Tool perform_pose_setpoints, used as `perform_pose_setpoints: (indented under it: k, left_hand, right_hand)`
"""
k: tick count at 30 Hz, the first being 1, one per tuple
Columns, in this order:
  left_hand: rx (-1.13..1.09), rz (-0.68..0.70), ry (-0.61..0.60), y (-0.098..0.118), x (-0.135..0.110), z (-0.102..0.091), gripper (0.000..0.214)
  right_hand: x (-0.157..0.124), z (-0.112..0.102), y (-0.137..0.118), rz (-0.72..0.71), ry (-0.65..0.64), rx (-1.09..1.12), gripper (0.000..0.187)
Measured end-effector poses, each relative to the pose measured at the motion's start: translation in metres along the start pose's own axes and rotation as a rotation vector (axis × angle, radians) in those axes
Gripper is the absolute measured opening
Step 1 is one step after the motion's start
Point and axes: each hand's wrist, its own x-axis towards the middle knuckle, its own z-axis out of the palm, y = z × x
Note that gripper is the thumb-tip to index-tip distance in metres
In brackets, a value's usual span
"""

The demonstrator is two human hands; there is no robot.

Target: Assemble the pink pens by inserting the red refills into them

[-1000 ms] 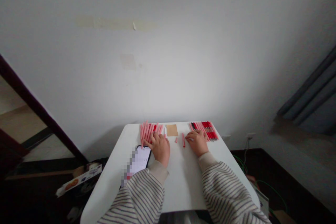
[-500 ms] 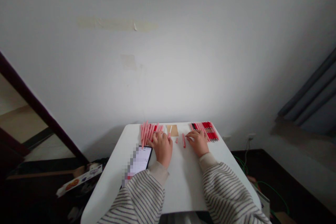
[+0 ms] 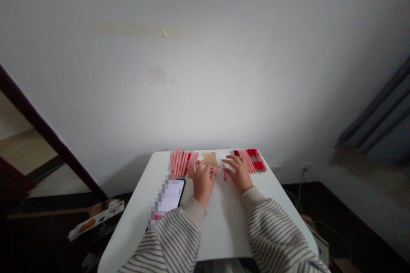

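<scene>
My left hand [image 3: 202, 182] is closed, its thumb and fingers pinching a slim pink pen piece [image 3: 214, 169] whose pale end points right. My right hand [image 3: 240, 175] has its fingers apart, with the fingertips beside a short pink pen part [image 3: 224, 174] lying on the table. No object shows in its grip, though the fingertips are small in view. To the left of my left hand lies a loose row of pink and red pens [image 3: 180, 163]. Beyond my right hand, more pink and red pens [image 3: 256, 161] lie side by side.
A white table [image 3: 224, 230] stands against the wall. On its left side rests a phone [image 3: 171, 196], partly pixelated. A tan paper square [image 3: 209, 158] lies between the two pen groups. Green cables [image 3: 296, 200] and a wall socket [image 3: 306, 166] are on the right.
The pen piece in my left hand has turned from pointing away to pointing right. My right hand's fingers have spread and shifted slightly left.
</scene>
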Motion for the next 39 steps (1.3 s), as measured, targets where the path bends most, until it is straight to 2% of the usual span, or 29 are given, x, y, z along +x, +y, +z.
perform_pose_setpoints:
  k: [14,23,39]
  left_hand:
    - [-0.051,0.026,0.005,-0.001,-0.001,0.002,0.016]
    - [-0.074,-0.018,0.024,-0.003,0.0,-0.001,0.014]
    - [-0.029,-0.107,0.034,-0.01,0.003,0.001,0.015]
  right_hand:
    - [-0.001,0.0,-0.004,0.012,-0.022,-0.015,0.013]
    - [0.0,-0.002,-0.001,0.107,0.023,-0.015,0.014]
    - [-0.001,0.006,0.016,0.186,0.105,-0.045,0.012]
